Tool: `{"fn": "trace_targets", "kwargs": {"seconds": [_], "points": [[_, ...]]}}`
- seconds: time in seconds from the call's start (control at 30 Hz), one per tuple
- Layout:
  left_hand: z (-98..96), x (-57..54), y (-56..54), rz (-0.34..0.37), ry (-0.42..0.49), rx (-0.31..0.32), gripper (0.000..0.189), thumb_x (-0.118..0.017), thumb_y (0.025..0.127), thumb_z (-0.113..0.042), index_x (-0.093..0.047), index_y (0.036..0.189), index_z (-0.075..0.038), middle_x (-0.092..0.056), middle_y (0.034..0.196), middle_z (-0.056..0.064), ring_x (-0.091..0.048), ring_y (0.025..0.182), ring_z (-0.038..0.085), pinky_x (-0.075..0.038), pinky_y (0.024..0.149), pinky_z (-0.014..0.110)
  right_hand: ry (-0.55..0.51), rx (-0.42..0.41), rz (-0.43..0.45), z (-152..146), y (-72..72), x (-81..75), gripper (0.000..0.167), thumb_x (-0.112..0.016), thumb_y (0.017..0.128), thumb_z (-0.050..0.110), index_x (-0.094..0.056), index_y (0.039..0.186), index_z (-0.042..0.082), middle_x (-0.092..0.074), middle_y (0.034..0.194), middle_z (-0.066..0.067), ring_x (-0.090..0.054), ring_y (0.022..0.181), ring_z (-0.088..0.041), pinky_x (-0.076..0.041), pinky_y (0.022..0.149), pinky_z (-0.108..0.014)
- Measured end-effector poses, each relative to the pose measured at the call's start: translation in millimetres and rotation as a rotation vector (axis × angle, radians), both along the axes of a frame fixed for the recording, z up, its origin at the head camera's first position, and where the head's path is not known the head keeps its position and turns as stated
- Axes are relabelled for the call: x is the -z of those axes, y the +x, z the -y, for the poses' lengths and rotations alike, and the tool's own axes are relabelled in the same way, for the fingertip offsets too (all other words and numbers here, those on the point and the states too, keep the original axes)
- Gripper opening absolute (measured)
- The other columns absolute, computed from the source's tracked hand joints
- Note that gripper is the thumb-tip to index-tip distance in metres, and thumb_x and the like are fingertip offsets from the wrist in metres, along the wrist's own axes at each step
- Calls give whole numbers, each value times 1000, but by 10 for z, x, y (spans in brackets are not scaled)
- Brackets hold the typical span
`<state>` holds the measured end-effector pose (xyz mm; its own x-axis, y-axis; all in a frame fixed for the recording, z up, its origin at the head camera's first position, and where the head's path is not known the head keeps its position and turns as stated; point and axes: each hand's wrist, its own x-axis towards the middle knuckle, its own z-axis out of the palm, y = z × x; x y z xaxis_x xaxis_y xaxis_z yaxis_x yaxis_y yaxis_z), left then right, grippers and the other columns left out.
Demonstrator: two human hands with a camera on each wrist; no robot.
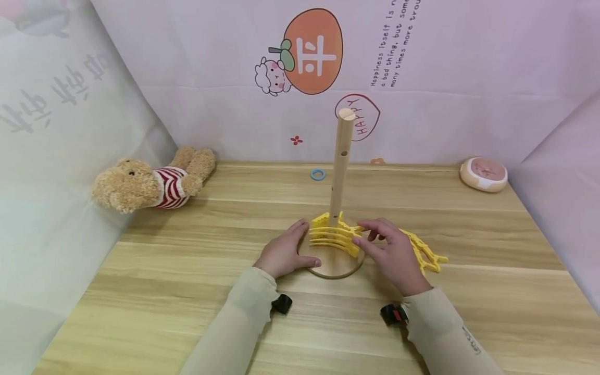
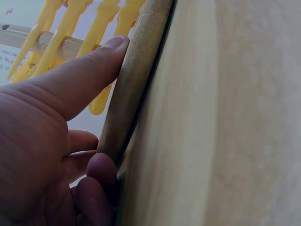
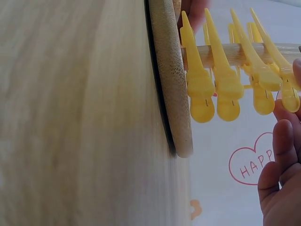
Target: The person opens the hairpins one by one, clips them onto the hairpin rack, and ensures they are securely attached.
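Head view: on the pale backdrop [image 1: 211, 57] I can read "Happiness itself is n", "a bad thing, but some" and "many times more trou", each line cut off by the frame, and HAPPY inside a red heart [image 1: 361, 117]; an orange [image 1: 324, 32] there bears a white character, while the small dark lettering on the right sleeve [image 1: 445, 325] is too small for me to make out. A wooden post [image 1: 344, 140] stands upright on a round wooden base [image 1: 334, 270], and slim yellow pieces [image 3: 228, 87] are stacked about its lower part, just above the base. The left hand [image 1: 283, 254] grips the base's edge, thumb over the upper face and fingers at the rim. The right hand [image 1: 391, 253] pinches the uppermost yellow piece [image 3: 288, 75] between thumb and fingers at the stack's right side. More loose yellow pieces [image 1: 420, 244] lie on the table [image 1: 187, 291] beyond that hand, partly hidden by it. Behind the post I see a blue ring [image 1: 312, 174], with a teddy bear [image 1: 131, 185] lying far left.
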<state>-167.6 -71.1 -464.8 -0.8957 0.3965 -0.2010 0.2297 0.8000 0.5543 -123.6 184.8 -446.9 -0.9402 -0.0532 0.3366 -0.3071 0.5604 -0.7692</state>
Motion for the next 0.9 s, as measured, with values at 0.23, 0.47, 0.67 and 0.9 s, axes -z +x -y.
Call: {"fn": "trace_targets", "kwargs": {"seconds": [0.23,0.47,0.67,0.9], "points": [[24,-16,-3,-5,0,-11,103,-79,79,-59,-30,159,-17,-19,167,-4,-31,147,28,-33,114,51,-21,1,25,13,-6,-4,35,-77,90,30,-73,119,11,-66,101,0,-54,87,-15,-45,62,-24],[10,-27,9,-2,14,-14,102,-80,79,-56,-31,159,-16,-20,167,-3,-31,148,29,-32,115,51,-16,-5,59,-65,40,-3,42,-77,90,36,-69,127,19,-66,117,5,-55,98,-12,-44,82,-36],[-3,-37,36,10,19,-18,101,-80,80,-56,-30,159,-17,-20,167,-4,-31,148,29,-32,114,51,17,26,41,-180,119,31,33,-76,91,33,-71,121,19,-67,117,2,-54,97,-11,-43,82,-36],[-10,-38,39,13,11,-20,101,-79,80,-57,-31,159,-18,-20,167,-5,-31,148,28,-32,114,51,96,52,11,-341,207,48,30,-76,92,27,-72,118,13,-67,114,3,-56,95,-11,-48,75,-27]]}}
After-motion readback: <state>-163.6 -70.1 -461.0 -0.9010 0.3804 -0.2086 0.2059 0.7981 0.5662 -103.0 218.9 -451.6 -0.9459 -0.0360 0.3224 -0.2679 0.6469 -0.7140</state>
